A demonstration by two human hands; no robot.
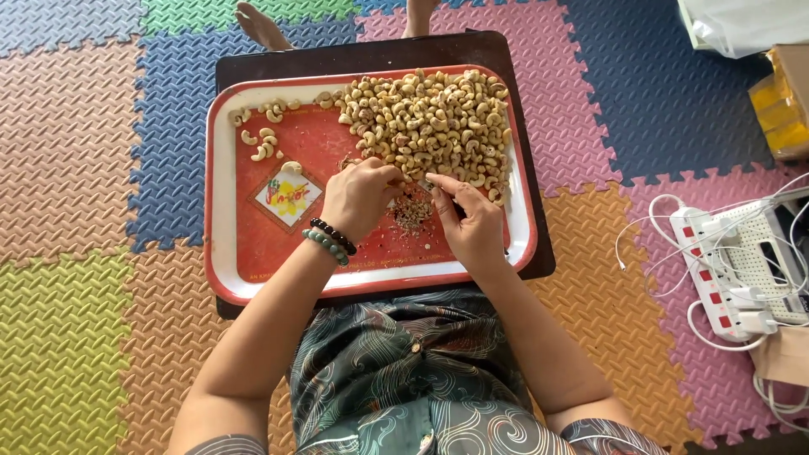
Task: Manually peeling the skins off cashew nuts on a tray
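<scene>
A red tray with a white rim (221, 253) rests on a dark board (362, 52) in front of me. A big heap of cashew nuts (434, 118) fills its far right part, and a few loose cashews (263, 143) lie at its far left. My left hand (358, 198), with two bead bracelets on the wrist, pinches a cashew with its fingertips near the heap's edge. My right hand (470, 221) is closed on a small dark tool whose tip meets the left fingers. A small pile of brown skin bits (411, 215) lies between the hands.
Coloured foam puzzle mats (76, 168) cover the floor. A white power strip with plugs and cables (716, 270) lies at the right, next to a white device. Yellow boxes (779, 105) and a white bag (742, 25) stand at the far right. Someone's bare feet (257, 24) show beyond the board.
</scene>
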